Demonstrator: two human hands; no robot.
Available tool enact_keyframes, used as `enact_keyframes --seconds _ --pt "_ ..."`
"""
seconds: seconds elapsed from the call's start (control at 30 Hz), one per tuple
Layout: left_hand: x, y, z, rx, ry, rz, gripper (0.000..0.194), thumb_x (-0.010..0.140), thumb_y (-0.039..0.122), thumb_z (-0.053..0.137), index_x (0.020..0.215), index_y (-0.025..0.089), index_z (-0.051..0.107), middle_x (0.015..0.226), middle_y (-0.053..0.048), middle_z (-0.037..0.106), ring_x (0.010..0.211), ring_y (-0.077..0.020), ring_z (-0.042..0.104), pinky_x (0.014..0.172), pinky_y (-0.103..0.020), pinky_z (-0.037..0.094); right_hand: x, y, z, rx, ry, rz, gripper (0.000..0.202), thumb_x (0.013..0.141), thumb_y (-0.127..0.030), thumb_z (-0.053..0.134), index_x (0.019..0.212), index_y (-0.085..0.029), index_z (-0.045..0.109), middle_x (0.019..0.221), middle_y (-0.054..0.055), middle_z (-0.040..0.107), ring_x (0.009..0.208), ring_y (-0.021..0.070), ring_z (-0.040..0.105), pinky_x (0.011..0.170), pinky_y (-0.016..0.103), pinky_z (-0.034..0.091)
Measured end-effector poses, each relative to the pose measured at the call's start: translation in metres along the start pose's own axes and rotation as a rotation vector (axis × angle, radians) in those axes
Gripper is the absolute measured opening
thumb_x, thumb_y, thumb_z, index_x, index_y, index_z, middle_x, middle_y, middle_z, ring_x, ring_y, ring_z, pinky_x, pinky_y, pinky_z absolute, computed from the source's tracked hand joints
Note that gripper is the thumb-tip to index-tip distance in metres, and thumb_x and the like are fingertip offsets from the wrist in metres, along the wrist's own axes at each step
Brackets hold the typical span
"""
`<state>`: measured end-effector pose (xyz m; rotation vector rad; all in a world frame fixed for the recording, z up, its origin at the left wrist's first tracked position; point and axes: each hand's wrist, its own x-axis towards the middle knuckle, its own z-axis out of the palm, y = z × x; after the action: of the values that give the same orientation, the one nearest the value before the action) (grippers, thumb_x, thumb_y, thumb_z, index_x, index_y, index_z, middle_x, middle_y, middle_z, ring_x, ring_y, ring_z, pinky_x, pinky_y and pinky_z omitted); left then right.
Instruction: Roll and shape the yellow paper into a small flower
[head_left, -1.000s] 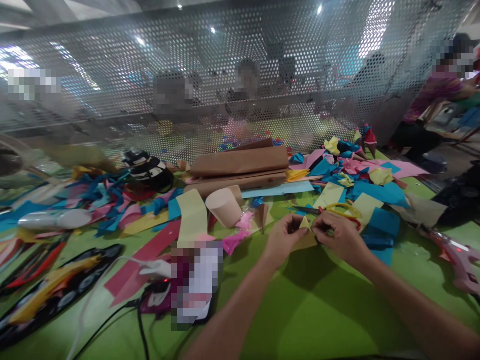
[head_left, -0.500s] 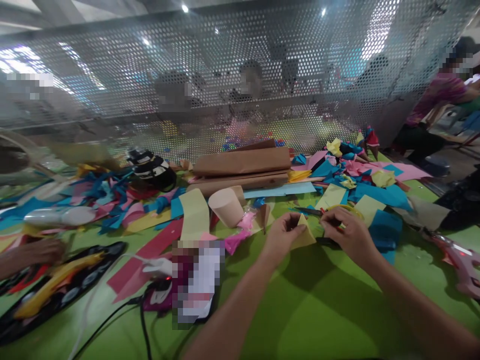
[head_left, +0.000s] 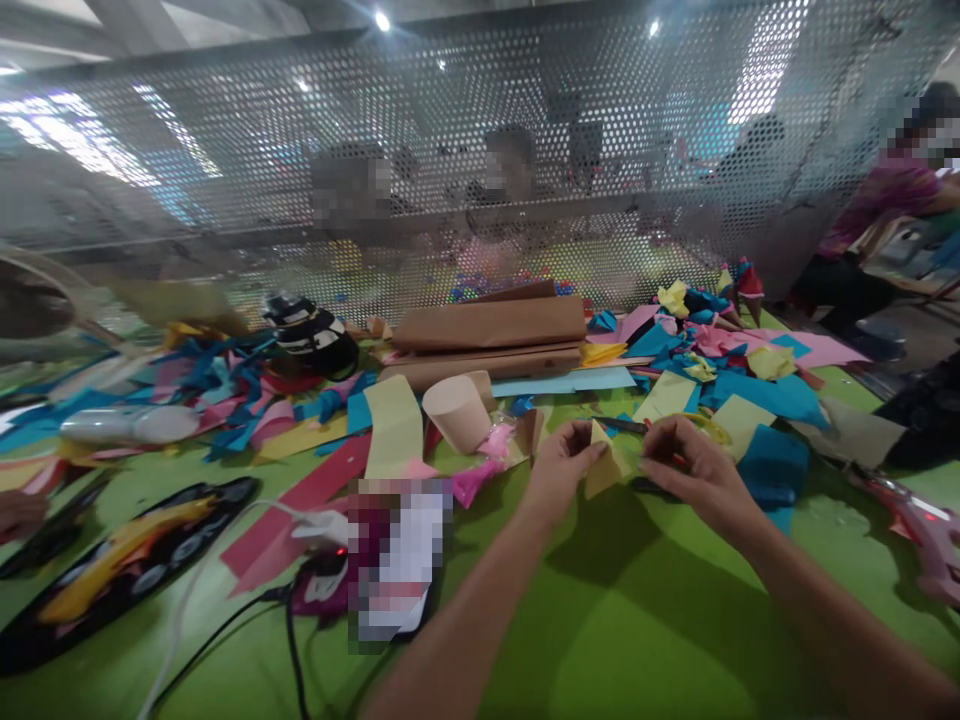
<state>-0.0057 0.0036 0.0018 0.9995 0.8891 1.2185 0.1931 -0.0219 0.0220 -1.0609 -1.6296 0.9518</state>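
My left hand [head_left: 559, 465] pinches a small folded piece of yellow paper [head_left: 606, 465] between thumb and fingers, its pointed corner up. A short gap to the right, my right hand [head_left: 694, 465] is curled, with thumb and fingertips close together; whatever may be between them is too small to make out. Behind it lie scissors [head_left: 626, 425], partly hidden by the hand. A roll of yellow tape [head_left: 712, 428] shows just past the right knuckles. Flat yellow sheets [head_left: 667, 394] and a blue sheet [head_left: 772, 465] rest close by.
Left of my arms are a phone [head_left: 409, 570], a charger with cables [head_left: 322, 580] and a cream paper roll [head_left: 457, 412]. A pink glue gun [head_left: 919, 535] lies at right. Folded brown paper [head_left: 487, 325] stands before the perforated metal screen [head_left: 450, 220]. Another person's hand [head_left: 22, 515] is at far left.
My left hand has shifted slightly left with the yellow paper, and its tilt has changed. My right fingers have moved a little. The other person's hand at far left has drawn back leftward.
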Motion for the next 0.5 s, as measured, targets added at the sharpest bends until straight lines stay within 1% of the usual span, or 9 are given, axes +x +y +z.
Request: enact_keyframes --seconds 0.07,0.1,0.2,0.27,0.4,0.5 --pt "0.000 0.000 0.001 0.007 0.000 0.007 0.029 0.068 0.026 0.084 0.090 0.016 0.068 0.089 -0.003 0.069 0.083 -0.0155 0.061 0.084 -0.030 0.047 0.002 0.004 0.003 -0.008 -0.003 0.024 0.026 0.086 -0.039 0.071 0.105 -0.023 0.063 0.095 0.005 0.065 0.079 0.0180 0.059 0.067 0.028 0.049" --pt "-0.001 -0.001 0.002 0.014 -0.002 0.008 0.029 0.068 0.026 0.084 0.090 0.016 0.068 0.088 -0.003 0.069 0.082 -0.0152 0.061 0.083 -0.030 0.047 0.003 0.006 0.005 -0.028 -0.027 0.037 0.026 0.088 -0.040 0.070 0.106 -0.023 0.064 0.095 0.005 0.066 0.080 0.0185 0.060 0.068 0.028 0.050" --pt "-0.002 -0.001 0.003 0.047 -0.008 0.012 0.029 0.069 0.028 0.084 0.089 0.017 0.066 0.085 -0.002 0.067 0.081 -0.0145 0.060 0.080 -0.029 0.047 0.004 0.011 0.007 -0.128 -0.096 0.073 0.022 0.090 -0.043 0.066 0.091 -0.021 0.067 0.081 0.003 0.067 0.074 0.0190 0.060 0.065 0.028 0.047" --pt "-0.003 -0.001 0.004 0.076 -0.034 0.016 0.028 0.071 0.030 0.084 0.089 0.017 0.067 0.086 -0.002 0.068 0.081 -0.0149 0.060 0.080 -0.029 0.046 0.004 0.015 0.007 -0.170 -0.088 0.076 0.024 0.091 -0.044 0.065 0.084 -0.021 0.068 0.075 0.002 0.066 0.071 0.0187 0.059 0.062 0.028 0.044" --pt "-0.003 0.000 0.003 0.192 -0.093 0.035 0.027 0.075 0.038 0.081 0.081 0.016 0.067 0.078 -0.001 0.065 0.074 -0.0141 0.056 0.074 -0.027 0.044 0.003 0.020 0.006 -0.156 -0.046 0.077 0.026 0.091 -0.045 0.066 0.081 -0.021 0.067 0.069 0.001 0.064 0.064 0.0169 0.056 0.057 0.027 0.041" --pt "-0.004 0.002 0.002 0.263 -0.073 0.049 0.029 0.075 0.041 0.080 0.074 0.016 0.066 0.071 0.001 0.061 0.068 -0.0128 0.052 0.068 -0.026 0.040 0.003 0.020 0.007 -0.151 -0.022 0.074 0.026 0.089 -0.045 0.067 0.080 -0.020 0.068 0.069 0.001 0.064 0.064 0.0170 0.056 0.056 0.027 0.042"
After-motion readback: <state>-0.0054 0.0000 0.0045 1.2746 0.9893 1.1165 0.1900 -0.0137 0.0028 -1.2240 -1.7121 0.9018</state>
